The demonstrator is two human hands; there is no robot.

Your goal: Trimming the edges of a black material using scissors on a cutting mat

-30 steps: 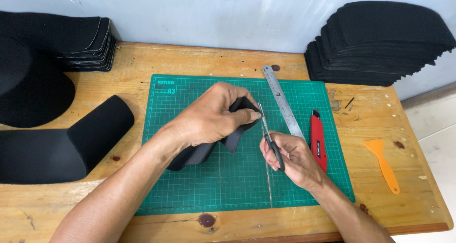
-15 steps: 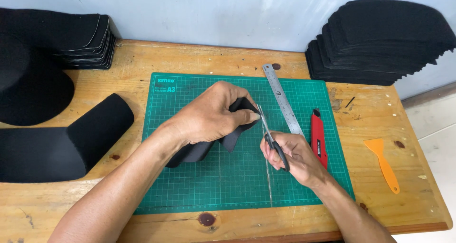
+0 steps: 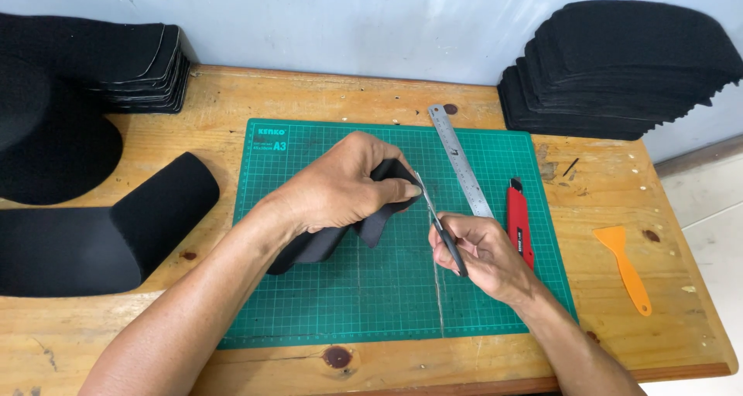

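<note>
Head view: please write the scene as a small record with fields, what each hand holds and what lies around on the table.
left hand: grips a folded black foam strip, raised over the mat
right hand: holds small scissors, blades at the strip's edge
surface: green cutting mat on a wooden table
beside right hand: steel ruler, red utility knife
far right: orange plastic scraper
back right: stack of black cut pieces
left side: black foam roll, more black pieces
</note>
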